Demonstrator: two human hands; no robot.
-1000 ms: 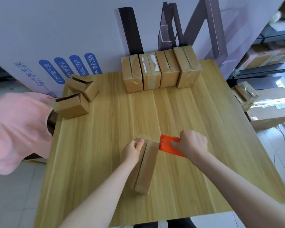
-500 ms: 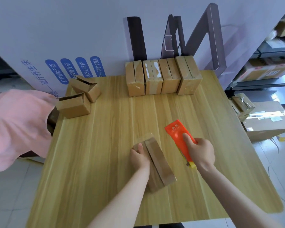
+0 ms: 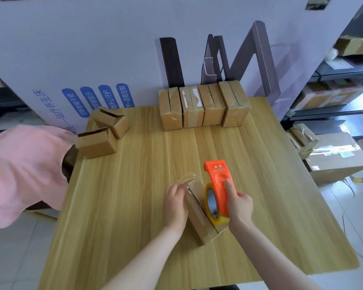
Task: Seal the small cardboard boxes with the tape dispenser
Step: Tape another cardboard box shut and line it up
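Observation:
A small cardboard box [image 3: 198,214] lies near the front of the wooden table [image 3: 134,185], its long side angled toward me. My left hand [image 3: 175,203] presses on its left side and far end. My right hand [image 3: 238,203] grips an orange tape dispenser [image 3: 217,185] with a yellow tape roll [image 3: 212,203], held against the box's right side. A strip of clear tape runs from the roll down to the box's near right corner.
Several taped boxes [image 3: 203,106] stand in a row at the table's back edge. Two open boxes [image 3: 102,133] sit at the back left. A pink cloth [image 3: 21,168] hangs left of the table. Shelves and cartons [image 3: 335,155] stand to the right.
The box has turned, its near end swinging right. My right hand brought the dispenser from the box's far end round to its right side, tape roll now facing the box.

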